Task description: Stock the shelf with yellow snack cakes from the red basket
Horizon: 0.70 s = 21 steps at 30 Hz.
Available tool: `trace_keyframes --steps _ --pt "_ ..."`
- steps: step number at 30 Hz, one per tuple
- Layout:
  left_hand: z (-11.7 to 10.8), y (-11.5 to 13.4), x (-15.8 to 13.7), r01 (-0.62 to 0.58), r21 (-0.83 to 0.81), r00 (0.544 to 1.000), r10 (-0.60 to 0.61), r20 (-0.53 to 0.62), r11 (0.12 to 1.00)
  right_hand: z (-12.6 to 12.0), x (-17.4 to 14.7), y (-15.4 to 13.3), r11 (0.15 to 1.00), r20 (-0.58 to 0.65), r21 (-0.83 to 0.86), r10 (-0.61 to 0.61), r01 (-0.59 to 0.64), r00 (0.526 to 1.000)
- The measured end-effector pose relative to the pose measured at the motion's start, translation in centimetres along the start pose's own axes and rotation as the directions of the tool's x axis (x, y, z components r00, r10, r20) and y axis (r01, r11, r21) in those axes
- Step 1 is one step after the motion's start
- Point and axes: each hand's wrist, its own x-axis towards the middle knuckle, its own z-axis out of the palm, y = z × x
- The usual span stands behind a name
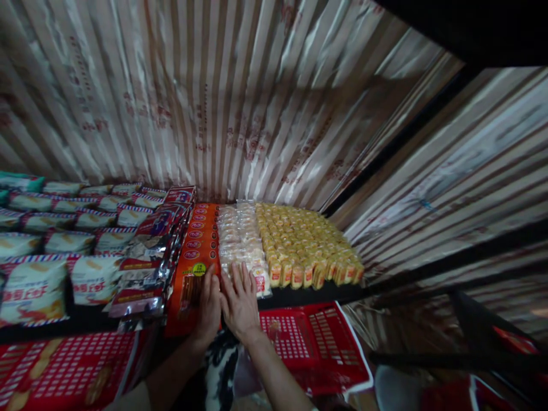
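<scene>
My left hand [208,311] rests with its fingers stretched along the right edge of the orange snack packets [188,279], which stand in an overlapping row. Just beside it, my right hand [240,305] has its fingers extended against the front of the clear-wrapped white packets [237,240]. Both hands hold nothing that I can see, and their thumb sides nearly touch. To the right of the white packets stand close rows of small yellow packets [299,240]. Silver and dark red packets [143,279] overlap on the left of the orange ones.
Rows of puffy snack bags [36,288] fill the shelf's left part. Below the dark shelf edge [314,294] are red plastic baskets [295,337]. Striped plastic sheeting [214,97] hangs behind the shelf, and a black post [398,134] slants at the right.
</scene>
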Motion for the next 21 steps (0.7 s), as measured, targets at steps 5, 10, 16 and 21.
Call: trace_keyframes --steps 5,10,16,21 --pt "1.0 -0.6 2.1 -0.076 0.036 0.997 0.076 0.008 0.996 1.1 -0.1 1.1 0.999 -0.031 0.002 0.051 -0.051 0.998" --pt "2.2 0.4 5.0 -0.063 0.181 0.998 0.059 0.03 0.981 1.5 -0.4 1.9 1.0 -0.047 -0.007 0.017 -0.018 0.999" --pt "3.1 2.4 6.3 0.011 0.276 0.997 -0.032 0.071 0.961 1.8 -0.5 1.9 0.999 -0.098 0.03 0.044 -0.041 0.994" --pt "3.4 2.5 6.8 0.025 0.131 1.0 -0.026 0.008 0.991 2.0 -0.6 2.1 0.998 -0.138 0.051 0.036 -0.029 0.99"
